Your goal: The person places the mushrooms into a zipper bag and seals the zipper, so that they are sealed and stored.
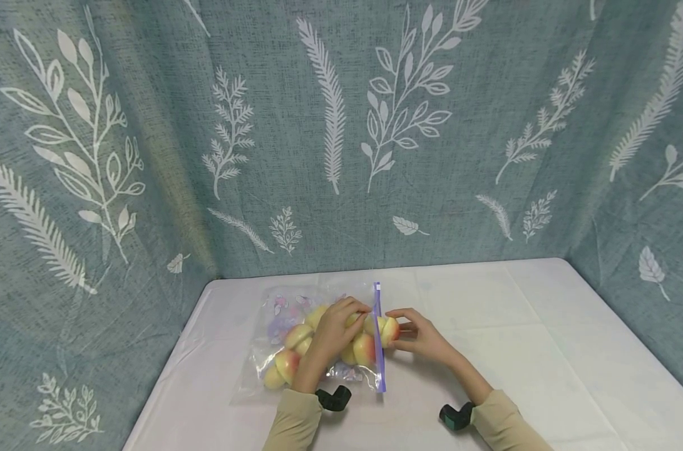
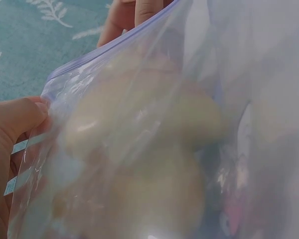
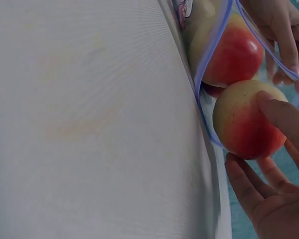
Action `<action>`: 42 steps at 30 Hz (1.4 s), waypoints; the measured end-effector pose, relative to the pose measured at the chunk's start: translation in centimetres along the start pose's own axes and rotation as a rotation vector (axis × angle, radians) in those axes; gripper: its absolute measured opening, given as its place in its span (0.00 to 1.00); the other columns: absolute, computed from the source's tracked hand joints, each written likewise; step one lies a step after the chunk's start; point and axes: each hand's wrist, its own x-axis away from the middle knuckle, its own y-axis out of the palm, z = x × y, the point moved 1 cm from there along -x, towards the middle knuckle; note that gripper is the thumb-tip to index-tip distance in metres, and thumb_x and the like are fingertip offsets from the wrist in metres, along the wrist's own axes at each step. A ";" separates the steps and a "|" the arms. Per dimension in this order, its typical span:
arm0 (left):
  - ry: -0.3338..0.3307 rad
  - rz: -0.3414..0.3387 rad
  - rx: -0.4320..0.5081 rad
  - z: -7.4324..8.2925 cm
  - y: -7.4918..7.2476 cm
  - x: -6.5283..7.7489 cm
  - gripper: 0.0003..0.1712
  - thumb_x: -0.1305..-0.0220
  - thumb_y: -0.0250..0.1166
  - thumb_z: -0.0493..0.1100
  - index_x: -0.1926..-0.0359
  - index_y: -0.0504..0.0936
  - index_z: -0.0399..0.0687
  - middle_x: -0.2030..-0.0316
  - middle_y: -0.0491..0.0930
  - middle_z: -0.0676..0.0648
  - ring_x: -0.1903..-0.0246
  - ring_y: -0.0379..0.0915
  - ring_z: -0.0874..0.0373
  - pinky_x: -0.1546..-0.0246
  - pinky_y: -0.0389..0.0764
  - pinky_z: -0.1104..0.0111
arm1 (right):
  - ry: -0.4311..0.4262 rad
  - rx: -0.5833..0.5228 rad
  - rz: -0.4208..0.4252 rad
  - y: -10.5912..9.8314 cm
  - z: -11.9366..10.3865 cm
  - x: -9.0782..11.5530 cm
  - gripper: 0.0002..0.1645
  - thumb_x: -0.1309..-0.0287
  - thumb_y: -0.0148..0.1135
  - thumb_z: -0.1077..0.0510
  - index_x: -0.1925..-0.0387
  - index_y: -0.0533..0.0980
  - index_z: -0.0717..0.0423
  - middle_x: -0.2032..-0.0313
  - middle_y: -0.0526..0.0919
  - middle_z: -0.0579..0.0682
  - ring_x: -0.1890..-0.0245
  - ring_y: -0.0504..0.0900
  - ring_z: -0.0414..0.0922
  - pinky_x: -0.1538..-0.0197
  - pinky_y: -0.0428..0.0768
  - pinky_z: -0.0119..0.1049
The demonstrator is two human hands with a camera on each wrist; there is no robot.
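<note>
A clear zip bag (image 1: 273, 307) with a purple seal strip (image 1: 379, 363) lies on the table, several yellow-and-red peaches (image 1: 287, 363) inside it. My left hand (image 1: 331, 332) reaches over the bag, thumb and fingers pinching its edge beside the mouth, as the left wrist view shows. At the open mouth, my right hand (image 1: 426, 338) holds one peach (image 3: 246, 124) between thumb and fingers. That peach sits right at the purple rim (image 3: 209, 59), with another peach (image 3: 234, 57) just behind it within the bag.
A white cloth (image 1: 521, 338) covers the table. Behind it and at both sides hangs a blue-green curtain (image 1: 296, 156) with white leaf prints. Each wrist bears a small black device, one at the left wrist (image 1: 334, 398) and one at the right (image 1: 456, 416).
</note>
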 end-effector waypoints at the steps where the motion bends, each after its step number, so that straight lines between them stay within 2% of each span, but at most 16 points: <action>1: -0.001 -0.002 -0.002 0.0 0.0 0.0 0.05 0.40 0.62 0.39 0.63 0.83 0.50 0.65 0.80 0.55 0.59 0.77 0.62 0.36 0.64 0.63 | 0.010 -0.004 -0.001 0.0 -0.1 0.0 0.35 0.52 0.69 0.62 0.41 0.67 0.58 0.42 0.69 0.59 0.49 0.76 0.59 0.47 0.78 0.41; 7: -0.004 -0.006 -0.002 -0.1 0.0 0.0 0.05 0.39 0.62 0.39 0.63 0.83 0.50 0.65 0.81 0.55 0.60 0.77 0.61 0.37 0.65 0.62 | 0.048 -0.027 -0.016 -0.1 -2.2 0.0 0.35 0.51 0.67 0.65 0.41 0.65 0.66 0.42 0.69 0.64 0.49 0.76 0.60 0.47 0.78 0.44; 13: -0.001 -0.009 -0.005 -0.1 0.1 0.0 0.05 0.40 0.63 0.37 0.63 0.83 0.49 0.66 0.81 0.55 0.60 0.77 0.61 0.36 0.65 0.62 | 0.061 -0.007 -0.015 -0.3 -3.0 -0.1 0.34 0.51 0.68 0.64 0.42 0.66 0.66 0.43 0.71 0.61 0.49 0.76 0.58 0.47 0.78 0.45; 19: 0.006 -0.005 -0.016 -0.1 0.1 0.1 0.05 0.40 0.63 0.38 0.63 0.83 0.49 0.66 0.81 0.55 0.61 0.77 0.61 0.36 0.65 0.62 | 0.046 -0.028 -0.028 -0.2 -2.5 -0.5 0.33 0.51 0.67 0.65 0.42 0.66 0.67 0.44 0.72 0.62 0.49 0.76 0.59 0.47 0.78 0.46; 26: 0.015 0.001 -0.028 -0.1 0.2 0.2 0.05 0.40 0.63 0.40 0.63 0.83 0.51 0.65 0.81 0.57 0.61 0.77 0.63 0.36 0.64 0.63 | 0.019 -0.048 -0.032 0.3 0.8 -1.0 0.34 0.51 0.68 0.63 0.41 0.67 0.59 0.42 0.71 0.59 0.48 0.76 0.57 0.47 0.78 0.39; 34: 0.034 0.012 -0.040 -0.1 0.2 0.1 0.05 0.41 0.64 0.39 0.63 0.83 0.50 0.66 0.80 0.56 0.62 0.77 0.61 0.38 0.66 0.59 | -0.036 -0.127 -0.030 0.5 0.6 -1.0 0.34 0.52 0.69 0.60 0.42 0.67 0.60 0.43 0.70 0.61 0.47 0.75 0.59 0.46 0.77 0.38; 42: 0.002 -0.025 -0.029 0.0 0.2 0.0 0.05 0.39 0.62 0.39 0.62 0.83 0.50 0.65 0.81 0.56 0.59 0.77 0.61 0.36 0.63 0.62 | -0.004 -0.104 -0.020 0.5 0.8 -1.3 0.31 0.49 0.68 0.56 0.43 0.69 0.57 0.45 0.74 0.58 0.49 0.78 0.54 0.48 0.78 0.35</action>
